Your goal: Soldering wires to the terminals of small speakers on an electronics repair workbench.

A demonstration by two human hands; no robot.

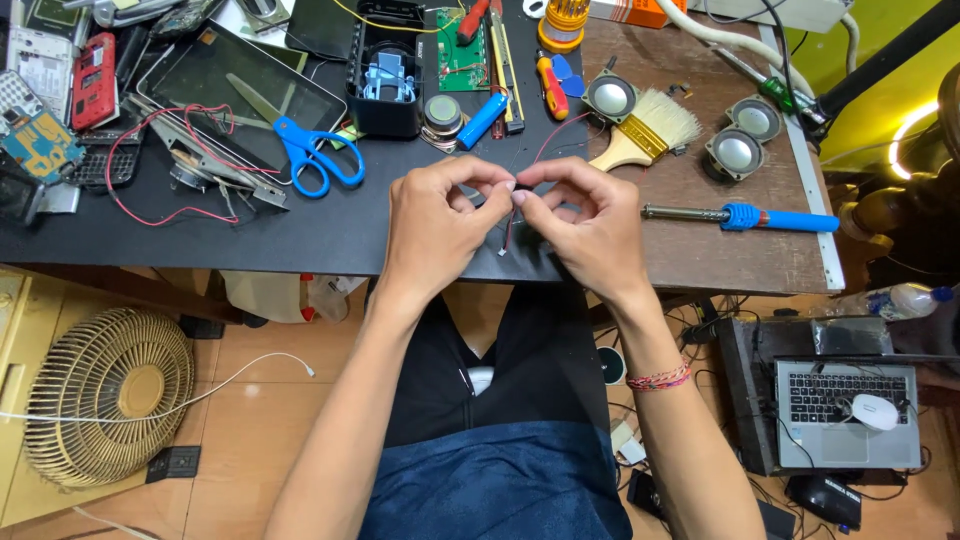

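Forearms reach up from the lap and meet over the bench's (330,240) front edge. Left hand (435,225) and right hand (590,230) curl knuckles-up, fingertips pinched together, each grip closed on a thin red and black wire (509,232) that hangs between them, just above the dark mat, near the blue scissors (312,152) and paintbrush (648,132).

We find bare black mat (300,235) left of our left hand (435,230), up to the blue-handled scissors (310,150) and looped red wire (150,165). Right of our right hand (590,225), the blue-handled soldering iron (740,216) bars the brown wooden tabletop (720,260); the pale-bristled wooden paintbrush (645,135) blocks beyond.
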